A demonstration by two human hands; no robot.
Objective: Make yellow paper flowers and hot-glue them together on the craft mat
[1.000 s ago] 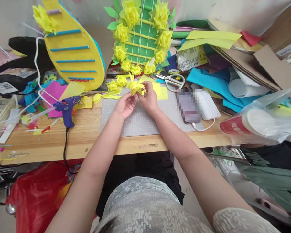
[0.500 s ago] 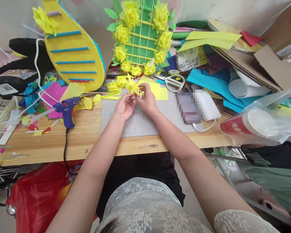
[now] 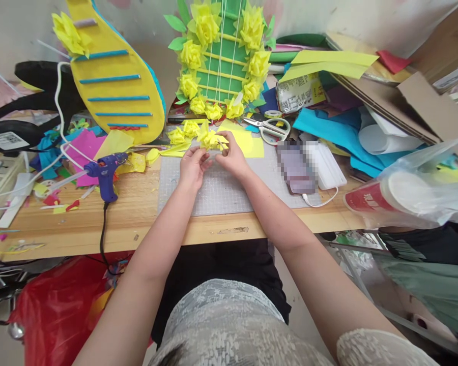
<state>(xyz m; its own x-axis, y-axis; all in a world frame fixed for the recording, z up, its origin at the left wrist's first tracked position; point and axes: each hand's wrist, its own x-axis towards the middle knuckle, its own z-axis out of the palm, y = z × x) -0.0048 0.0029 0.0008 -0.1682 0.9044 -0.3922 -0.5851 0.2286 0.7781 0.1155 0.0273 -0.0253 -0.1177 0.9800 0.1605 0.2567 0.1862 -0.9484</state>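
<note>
A yellow paper flower (image 3: 206,136) is held just above the near edge of the other yellow blooms. My left hand (image 3: 193,166) pinches it low on its left side, fingers curled. From the right, my right hand (image 3: 232,155) has thumb and index finger closed at the flower's edge; the exact grip is partly hidden. Several finished yellow flowers (image 3: 176,135) lie to the left, touching or close to it. Behind my right hand are yellow paper sheets (image 3: 254,146). Both hands hover over a grey cutting mat (image 3: 221,195).
A purple glue gun (image 3: 107,175) stands on the left by a yellow guitar-like cutout (image 3: 116,89). Behind my hands leans a green, flower-edged panel (image 3: 217,76) with strings. Scissors (image 3: 275,129), a phone (image 3: 295,168), a white power bank (image 3: 329,165) and a bagged cup (image 3: 381,193) are right.
The flower has turned between my fingers, its petals now looking more bunched. My left hand has shifted slightly, and a small gap shows between the two hands.
</note>
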